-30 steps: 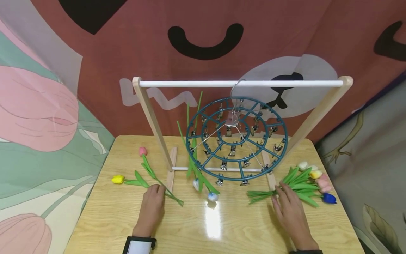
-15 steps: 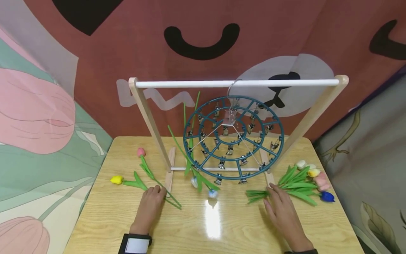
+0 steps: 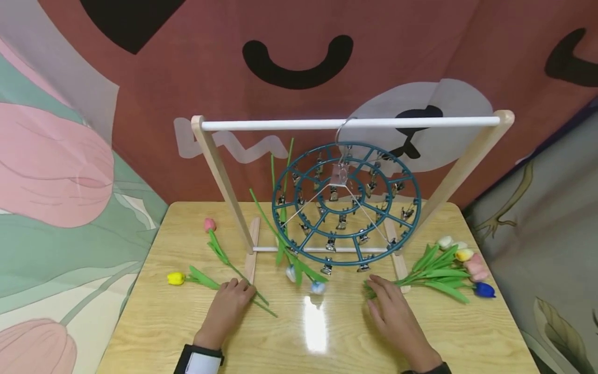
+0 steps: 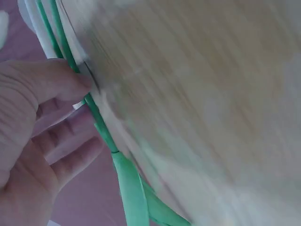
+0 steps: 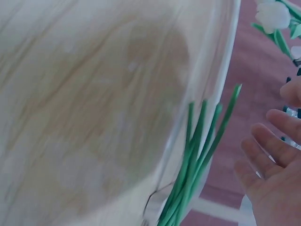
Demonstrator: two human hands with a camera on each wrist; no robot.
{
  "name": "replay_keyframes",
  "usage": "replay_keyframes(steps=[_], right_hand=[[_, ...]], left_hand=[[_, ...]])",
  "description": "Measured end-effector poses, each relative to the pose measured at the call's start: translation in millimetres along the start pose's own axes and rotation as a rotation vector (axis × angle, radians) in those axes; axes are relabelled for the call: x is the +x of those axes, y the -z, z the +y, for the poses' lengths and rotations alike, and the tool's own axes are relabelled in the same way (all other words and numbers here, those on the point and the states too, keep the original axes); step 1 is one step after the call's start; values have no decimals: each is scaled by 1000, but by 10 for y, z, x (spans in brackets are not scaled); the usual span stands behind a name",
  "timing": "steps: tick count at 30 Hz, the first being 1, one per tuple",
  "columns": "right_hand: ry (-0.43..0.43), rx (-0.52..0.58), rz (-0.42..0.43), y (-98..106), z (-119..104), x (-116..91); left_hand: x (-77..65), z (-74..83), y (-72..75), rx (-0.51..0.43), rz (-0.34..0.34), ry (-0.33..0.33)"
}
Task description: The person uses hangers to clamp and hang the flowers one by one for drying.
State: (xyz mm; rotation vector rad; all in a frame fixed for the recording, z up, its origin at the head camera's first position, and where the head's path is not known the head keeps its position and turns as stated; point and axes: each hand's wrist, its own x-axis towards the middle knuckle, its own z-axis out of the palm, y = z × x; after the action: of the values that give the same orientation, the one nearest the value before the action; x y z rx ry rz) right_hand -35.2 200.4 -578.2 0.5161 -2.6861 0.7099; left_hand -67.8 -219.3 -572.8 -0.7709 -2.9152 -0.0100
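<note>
My left hand (image 3: 230,301) pinches the stem of a yellow tulip (image 3: 176,278) at the table's left; thumb and fingers close round the green stem (image 4: 96,113) in the left wrist view. A pink tulip (image 3: 209,225) lies just beyond, its stem running past my fingertips. On the right, my right hand (image 3: 394,317) hovers by the cut ends of a tulip bunch (image 3: 439,272) with white, yellow, pink and blue heads. The right wrist view shows its fingers loosely spread, apart from the bunched stems (image 5: 193,160). White-blue tulips (image 3: 317,287) hang head down at the hanger's left side.
A round teal clip hanger (image 3: 345,236) with several metal clips hangs from the white rod (image 3: 289,124) of a wooden stand (image 3: 224,182). The stand's feet rest on the wooden table (image 3: 154,322). A patterned cloth (image 3: 299,98) rises behind the table.
My left hand has drawn the yellow tulip slightly toward me and to the right. My right hand has slid left off the bunch's middle to its stem ends.
</note>
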Motion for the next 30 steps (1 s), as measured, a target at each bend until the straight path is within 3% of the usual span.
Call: replay_keyframes(steps=[6, 11, 16, 25, 30], right_hand=[[108, 60, 9, 10, -285, 39], [202, 93, 2, 9, -513, 105], [247, 115, 4, 3, -618, 152], [268, 210, 35, 21, -608, 207], [285, 170, 65, 144, -613, 261]], left_hand=[[79, 319, 157, -17, 21, -81], [198, 613, 312, -64, 94, -165], [279, 832, 368, -108, 166, -231], [381, 990, 505, -221, 223, -224], [415, 1009, 541, -275, 276, -212]])
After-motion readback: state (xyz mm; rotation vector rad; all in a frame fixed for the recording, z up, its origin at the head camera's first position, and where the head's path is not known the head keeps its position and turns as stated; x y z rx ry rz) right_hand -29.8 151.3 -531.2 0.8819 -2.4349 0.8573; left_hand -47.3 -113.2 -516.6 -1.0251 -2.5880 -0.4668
